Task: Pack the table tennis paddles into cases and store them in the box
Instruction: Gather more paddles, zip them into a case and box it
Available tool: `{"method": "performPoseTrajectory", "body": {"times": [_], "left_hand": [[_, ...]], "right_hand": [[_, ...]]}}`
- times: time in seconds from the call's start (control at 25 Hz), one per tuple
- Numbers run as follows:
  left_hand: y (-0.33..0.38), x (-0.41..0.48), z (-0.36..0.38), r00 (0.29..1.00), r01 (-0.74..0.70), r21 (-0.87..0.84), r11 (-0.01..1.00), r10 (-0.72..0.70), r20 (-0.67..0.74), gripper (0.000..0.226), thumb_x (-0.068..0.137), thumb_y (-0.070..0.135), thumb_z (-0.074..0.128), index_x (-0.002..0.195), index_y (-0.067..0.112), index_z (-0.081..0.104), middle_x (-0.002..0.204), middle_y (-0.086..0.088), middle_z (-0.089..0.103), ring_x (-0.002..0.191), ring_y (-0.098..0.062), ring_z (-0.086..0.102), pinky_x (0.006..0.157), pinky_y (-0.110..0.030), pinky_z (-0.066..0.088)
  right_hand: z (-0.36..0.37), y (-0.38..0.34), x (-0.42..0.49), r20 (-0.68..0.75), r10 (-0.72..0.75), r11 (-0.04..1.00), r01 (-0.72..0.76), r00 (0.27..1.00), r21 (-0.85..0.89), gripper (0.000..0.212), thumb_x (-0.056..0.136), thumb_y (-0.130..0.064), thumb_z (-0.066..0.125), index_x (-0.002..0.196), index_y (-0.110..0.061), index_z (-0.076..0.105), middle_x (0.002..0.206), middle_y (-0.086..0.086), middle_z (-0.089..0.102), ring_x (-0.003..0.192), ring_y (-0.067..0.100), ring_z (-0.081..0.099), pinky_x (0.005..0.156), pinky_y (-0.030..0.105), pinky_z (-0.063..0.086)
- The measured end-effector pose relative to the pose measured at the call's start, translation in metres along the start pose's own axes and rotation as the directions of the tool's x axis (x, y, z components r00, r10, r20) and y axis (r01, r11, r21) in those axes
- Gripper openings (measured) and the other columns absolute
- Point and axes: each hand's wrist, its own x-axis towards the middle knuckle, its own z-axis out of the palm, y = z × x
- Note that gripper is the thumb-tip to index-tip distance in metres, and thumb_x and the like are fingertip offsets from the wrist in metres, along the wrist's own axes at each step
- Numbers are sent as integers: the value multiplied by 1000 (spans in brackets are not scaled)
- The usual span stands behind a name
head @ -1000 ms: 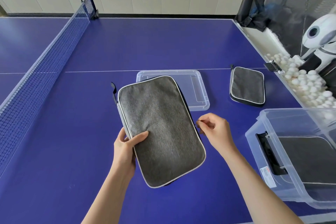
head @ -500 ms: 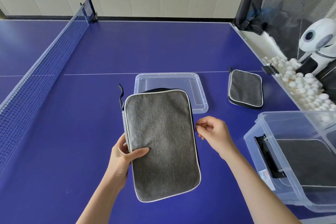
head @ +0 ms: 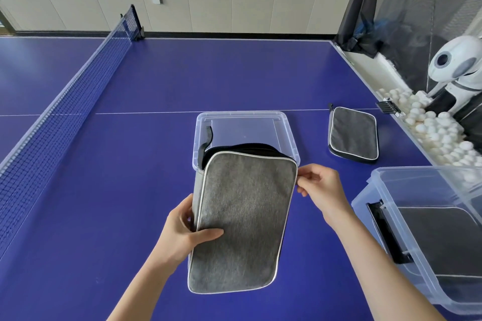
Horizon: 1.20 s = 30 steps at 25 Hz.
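Two hands: both on one grey case, lower centre of the frame.
Left hand: grips the case's left edge, thumb flat across the grey face and fingers behind.
Right hand: fingertips pinch the case's upper right corner; the forearm enters from the lower right.
Case: black shows at its far end, which overlaps the clear lid.
Change: a second ago the case lay skewed leftward and the right hand sat lower on that edge.
Box: right edge of the frame, with another case inside.
Farther: a third case lies right of the lid.

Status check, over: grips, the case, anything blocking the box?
Left grip holds the grey fabric paddle case by its left edge; right grip pinches its far right corner. Case far end gapes open. Clear plastic box unobstructed, another grey case inside.
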Motion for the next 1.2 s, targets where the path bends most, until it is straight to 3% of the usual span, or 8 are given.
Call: {"method": "performPoseTrajectory", "body": {"times": [0.16,0.4,0.52,0.68,0.8,1.08,1.2], "left_hand": [[-4,0,-3,1000,-4,225,974,-2,28,46,54,14,84,95,19,65,80,-3,66,77,-21,63,70,-33,55],[0,6,1,997,-73,468,881,69,27,45,53,24,83,92,30,63,81,5,68,75,-14,65,63,-28,55],[2,12,-2,995,-98,565,819,98,30,47,51,30,82,93,27,62,80,8,68,75,-14,63,67,-17,51],[7,21,0,994,-92,730,677,104,29,45,50,40,77,87,31,55,72,11,63,66,-15,58,68,-33,54],[9,26,2,994,-80,761,643,105,16,47,49,42,76,91,34,54,71,14,63,67,-14,58,75,-36,53],[19,31,10,992,-94,856,508,119,39,51,59,37,81,102,36,55,72,15,62,72,-14,58,67,-30,51],[18,31,14,992,-86,849,521,122,26,48,60,36,81,99,36,53,74,14,64,72,-14,58,66,-30,50]], "right_hand": [[-12,-14,7,-32,-48,998,47,998,-52,15,81,6,59,83,-5,69,60,3,64,45,3,54,49,14,45],[-2,-26,3,-36,-134,973,125,990,-195,16,80,1,61,81,-13,70,66,2,68,48,0,59,53,11,46],[7,-33,-3,-44,-163,971,153,986,-182,18,81,0,60,80,-16,69,68,3,68,51,1,60,52,11,46],[24,-44,-14,-69,-229,968,220,971,-122,18,81,-3,62,79,-19,70,69,-1,69,59,10,64,58,17,51],[31,-51,-19,-92,-273,958,262,958,-114,16,80,-6,65,77,-20,70,67,-7,68,63,13,65,64,23,54],[42,-59,-30,-61,-358,927,348,932,-139,15,81,-6,65,79,-19,71,68,-10,67,63,9,60,62,16,49],[49,-58,-36,-40,-369,923,361,929,-133,13,81,-6,65,80,-18,71,66,-11,66,60,7,58,59,15,47]]}}
